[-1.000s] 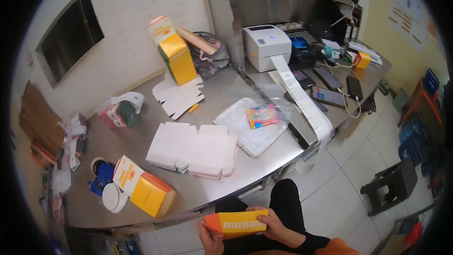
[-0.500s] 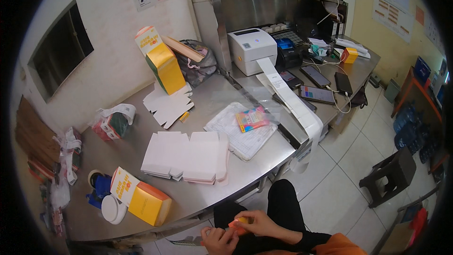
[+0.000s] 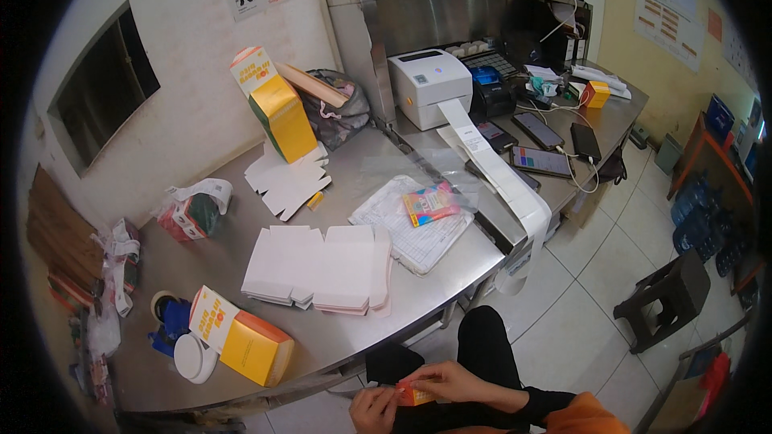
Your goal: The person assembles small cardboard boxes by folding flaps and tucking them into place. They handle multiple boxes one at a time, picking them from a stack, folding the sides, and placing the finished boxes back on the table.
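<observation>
Above my lap, just off the table's front edge, I have a small orange-and-yellow box [image 3: 414, 395]. My right hand [image 3: 447, 382] pinches it from the right side. At its left end, the curled fingers of my left hand [image 3: 373, 411] grip the box. My fingers hide part of its ends. Nearest on the metal table [image 3: 338, 333] lies a large yellow-and-orange carton [image 3: 243, 341] on its side. Beyond it sits a stack of flat, unfolded white cartons [image 3: 318, 264]. A second yellow carton [image 3: 281, 116] leans upright farther back.
A white jar lid [image 3: 193, 356] and tape rolls [image 3: 166, 311] lie at the left. A white label printer [image 3: 430, 84] feeds a long paper strip over the table edge. Phones [image 3: 540, 161] with cables are at the right. A dark stool [image 3: 663, 299] stands on the tiled floor.
The small box has turned so more of its orange-and-yellow side shows. My left hand has shifted slightly right, its fingers now against the box's end.
</observation>
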### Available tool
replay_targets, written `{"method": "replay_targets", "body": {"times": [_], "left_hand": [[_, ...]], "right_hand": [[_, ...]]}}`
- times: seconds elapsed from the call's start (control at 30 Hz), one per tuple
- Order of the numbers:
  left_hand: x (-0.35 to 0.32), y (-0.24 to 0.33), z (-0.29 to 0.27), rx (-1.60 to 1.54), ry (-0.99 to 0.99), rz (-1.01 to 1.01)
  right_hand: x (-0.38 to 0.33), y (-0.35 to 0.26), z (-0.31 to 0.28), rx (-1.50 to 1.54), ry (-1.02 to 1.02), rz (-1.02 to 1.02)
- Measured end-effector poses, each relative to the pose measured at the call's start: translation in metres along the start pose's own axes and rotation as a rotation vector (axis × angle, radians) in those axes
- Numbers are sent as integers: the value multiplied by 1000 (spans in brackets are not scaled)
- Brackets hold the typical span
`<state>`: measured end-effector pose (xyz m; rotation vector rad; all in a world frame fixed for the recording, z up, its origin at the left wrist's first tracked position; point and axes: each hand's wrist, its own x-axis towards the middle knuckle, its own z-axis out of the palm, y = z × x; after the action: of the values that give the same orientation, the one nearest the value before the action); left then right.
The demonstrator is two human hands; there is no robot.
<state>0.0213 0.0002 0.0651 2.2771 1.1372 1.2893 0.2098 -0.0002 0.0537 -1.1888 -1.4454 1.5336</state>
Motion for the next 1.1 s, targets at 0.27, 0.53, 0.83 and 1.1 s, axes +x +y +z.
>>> {"method": "replay_targets", "body": {"times": [0.27,0.53,0.83,1.1], "left_hand": [[2,6,2,-20,-45,27],[3,3,3,21,-27,36],[3,1,-1,-81,-116,-48],[-7,7,-21,-918,-611,-923]], "right_hand": [[3,1,-12,-28,-148,67],[0,4,-6,110,-118,106],[-1,17,-2,213,-112,-48],[-7,-19,-19,63,-462,-121]]}}
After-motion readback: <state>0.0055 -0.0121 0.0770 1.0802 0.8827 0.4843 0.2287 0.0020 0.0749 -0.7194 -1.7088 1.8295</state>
